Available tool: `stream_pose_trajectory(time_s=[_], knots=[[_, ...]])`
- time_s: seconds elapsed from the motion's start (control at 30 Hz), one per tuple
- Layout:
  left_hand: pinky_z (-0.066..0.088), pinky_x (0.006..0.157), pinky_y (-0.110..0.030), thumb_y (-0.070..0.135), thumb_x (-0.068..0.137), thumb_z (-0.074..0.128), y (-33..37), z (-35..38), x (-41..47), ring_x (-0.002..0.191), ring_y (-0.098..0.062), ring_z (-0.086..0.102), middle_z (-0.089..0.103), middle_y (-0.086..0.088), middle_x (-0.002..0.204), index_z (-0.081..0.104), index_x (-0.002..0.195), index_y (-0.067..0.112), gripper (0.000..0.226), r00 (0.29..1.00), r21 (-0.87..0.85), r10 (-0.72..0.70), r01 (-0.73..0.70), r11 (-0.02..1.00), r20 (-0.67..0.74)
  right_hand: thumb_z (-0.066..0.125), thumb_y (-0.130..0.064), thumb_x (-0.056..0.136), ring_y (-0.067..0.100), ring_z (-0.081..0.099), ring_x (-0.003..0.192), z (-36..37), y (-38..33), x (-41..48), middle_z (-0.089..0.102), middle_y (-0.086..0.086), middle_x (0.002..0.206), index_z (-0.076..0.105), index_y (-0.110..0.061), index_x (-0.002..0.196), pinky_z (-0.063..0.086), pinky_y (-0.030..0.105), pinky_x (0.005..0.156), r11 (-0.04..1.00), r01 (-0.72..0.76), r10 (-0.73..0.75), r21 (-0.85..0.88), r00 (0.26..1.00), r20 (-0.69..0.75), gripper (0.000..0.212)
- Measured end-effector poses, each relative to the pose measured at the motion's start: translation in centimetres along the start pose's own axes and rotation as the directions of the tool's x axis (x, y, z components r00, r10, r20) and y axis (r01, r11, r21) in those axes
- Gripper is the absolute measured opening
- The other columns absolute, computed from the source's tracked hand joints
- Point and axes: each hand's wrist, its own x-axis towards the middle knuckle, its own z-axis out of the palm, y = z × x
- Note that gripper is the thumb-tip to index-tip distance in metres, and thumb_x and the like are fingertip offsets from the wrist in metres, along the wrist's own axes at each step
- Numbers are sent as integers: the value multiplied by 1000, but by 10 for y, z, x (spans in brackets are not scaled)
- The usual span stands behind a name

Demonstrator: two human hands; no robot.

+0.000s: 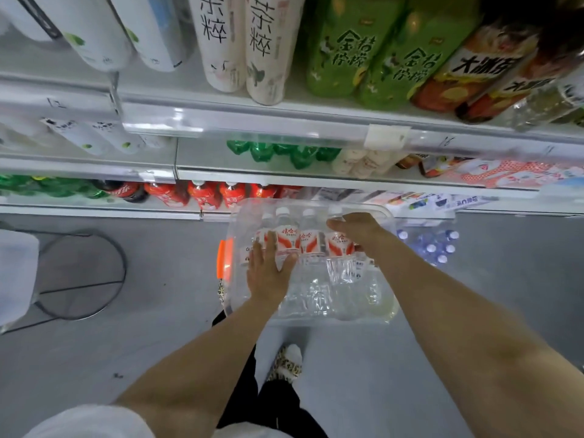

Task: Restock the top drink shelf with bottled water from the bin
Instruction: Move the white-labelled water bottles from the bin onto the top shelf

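In the clear bin [232, 229] on the floor, toward its left side, the left hand [268, 267] is lying flat, fingers straight, on the red-and-white labels of the water bottles [311, 241]. These are sitting in a row across the bin's far half, with white caps and clear, glinting bodies. At the bin's right side the right hand [354, 230] is reaching over the end bottle; I cannot tell whether it is gripping. The hands are apart. No bottle is out of the bin, so the restocking probably lies mostly ahead.
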Motion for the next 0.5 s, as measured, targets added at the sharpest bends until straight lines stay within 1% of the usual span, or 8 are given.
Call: stream_pose_trajectory(time_s=[0.03,0.1,0.23,0.27,0.33,0.37,0.43,0.5], knots=[[11,122,-47,103,44,-13,1,1,0,154,-28,3,4,-6,167,6,159,32,136,1000,4,-2,2,1000,0,73,-41,92,33,65,113,-1,0,1,66,14,130,57,-9,139,51,49,104,999,-12,12,41,1000,14,58],[11,122,-46,102,48,-11,2,1,0,154,-28,3,5,-6,167,7,159,30,134,1000,6,-1,1,1000,3,75,-33,92,33,66,112,-4,1,0,69,15,124,62,-9,130,51,50,104,992,-34,28,121,999,46,48],[13,123,-49,85,77,15,3,2,0,153,-32,5,8,-7,167,12,159,26,101,999,-36,-10,11,999,35,73,-27,94,25,73,94,-4,3,-4,74,11,111,64,-12,121,60,41,85,981,-11,-7,192,996,89,32],[12,123,-49,83,81,17,3,3,1,153,-31,4,7,-6,167,11,159,27,97,999,-25,-14,16,1000,42,72,-28,94,25,73,94,-4,4,-5,74,10,110,63,-13,120,60,43,87,983,8,-24,185,996,86,31],[11,123,-49,71,93,27,2,4,4,154,-29,3,8,-5,167,11,159,29,80,998,-2,-27,28,1000,48,74,-30,92,27,71,101,-4,7,-9,72,9,116,61,-15,125,57,47,95,982,34,-46,186,997,58,39],[10,123,-49,63,98,34,2,3,5,154,-28,3,9,-6,167,12,159,30,74,998,-7,-39,40,999,51,76,-31,90,26,70,104,-4,9,-12,71,8,120,59,-15,131,56,46,96,977,35,-44,211,998,41,47],[9,123,-47,57,99,40,3,2,3,154,-27,2,10,-7,167,13,159,30,71,995,-43,-70,73,996,66,80,-31,87,23,63,107,-7,13,-23,65,4,128,53,-18,140,50,39,90,957,35,-39,287,999,8,61],[8,122,-47,58,99,40,7,-2,-4,154,-27,2,9,-7,167,13,159,29,72,993,-79,-94,99,992,72,82,-26,85,24,62,109,-10,18,-35,63,5,128,52,-17,142,47,36,88,937,64,-61,344,998,-18,65]])
